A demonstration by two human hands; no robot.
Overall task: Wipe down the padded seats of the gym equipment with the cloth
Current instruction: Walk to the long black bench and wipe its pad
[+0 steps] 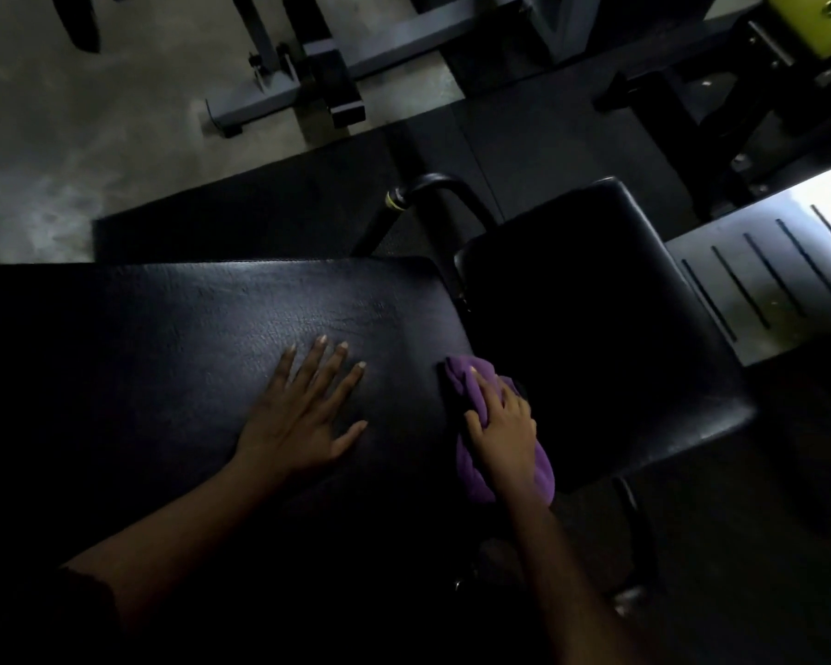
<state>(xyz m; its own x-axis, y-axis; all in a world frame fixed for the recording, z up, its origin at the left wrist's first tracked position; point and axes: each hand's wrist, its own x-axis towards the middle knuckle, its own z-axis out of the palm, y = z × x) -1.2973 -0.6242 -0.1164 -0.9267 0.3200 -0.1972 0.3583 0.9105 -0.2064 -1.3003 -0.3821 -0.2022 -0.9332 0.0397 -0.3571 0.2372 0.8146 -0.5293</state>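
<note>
Two black pads are being shown under dim light: a long black cracked-vinyl padded surface [188, 338] and, just beside its right end, a smaller black padded seat [596, 328]. A bunched purple cloth [473, 472] is being pressed against the right edge of the long padded surface, over the gap between the two pads. It is being gripped by the right hand [504, 434], whose fingers are being curled over it. The left hand [303, 415] is being laid flat on the long surface, fingers spread, with nothing held.

The wiping is being judged as under way at the long pad's end. No wet streaks or cleaned patches are being made visible, so how much is done cannot be told. The smaller seat is probably being left to do, along with any pads on the grey metal machine frame [317, 69] beyond.

Much is being lost to darkness. The near part of the long surface, the seat's supports and the lower right floor are being swallowed by shadow, and the right forearm is being cut off by the lower edge.
</note>
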